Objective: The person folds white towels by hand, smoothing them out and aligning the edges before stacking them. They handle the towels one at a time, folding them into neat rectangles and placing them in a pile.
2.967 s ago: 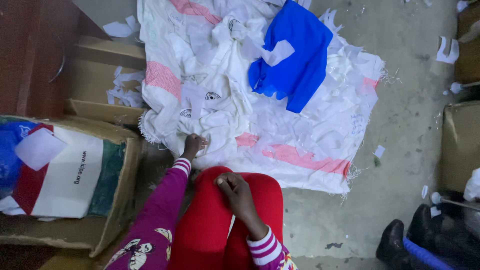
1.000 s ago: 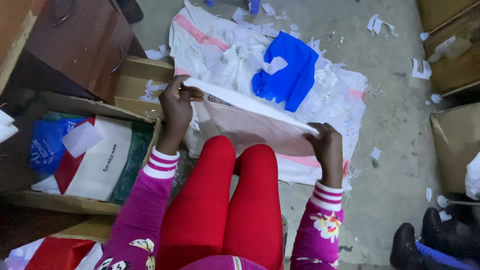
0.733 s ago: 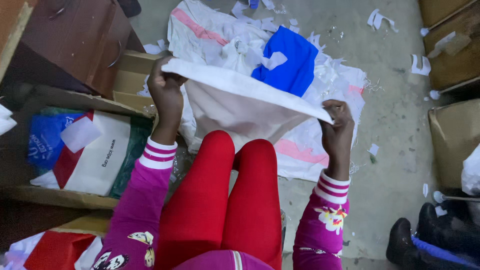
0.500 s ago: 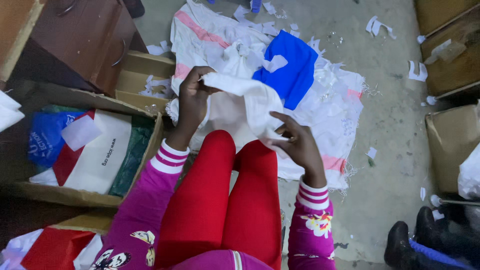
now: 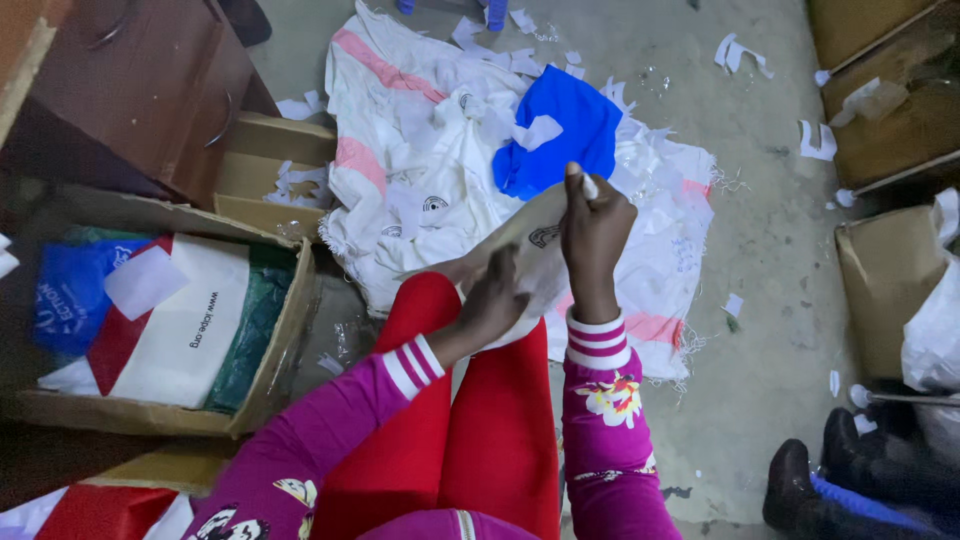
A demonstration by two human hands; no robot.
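Fingers of the left hand [image 5: 497, 300] and right hand [image 5: 592, 222] are closed on a folded white cloth piece [image 5: 535, 250], pinched narrow above the red-trousered knees [image 5: 440, 400]. Half a second ago it was held wider between both hands; now doubled over, so a fold looks in progress. Beyond the fingers lies the white cloth heap [image 5: 420, 180] with a blue piece [image 5: 560, 135]; left, a cardboard box [image 5: 270, 340].

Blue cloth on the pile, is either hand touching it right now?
No, the blue cloth lies apart from both hands, which grip a white cloth nearer the red legs.

Cardboard box [image 5: 285, 330] close left; bare concrete floor [image 5: 770, 290] rightward.
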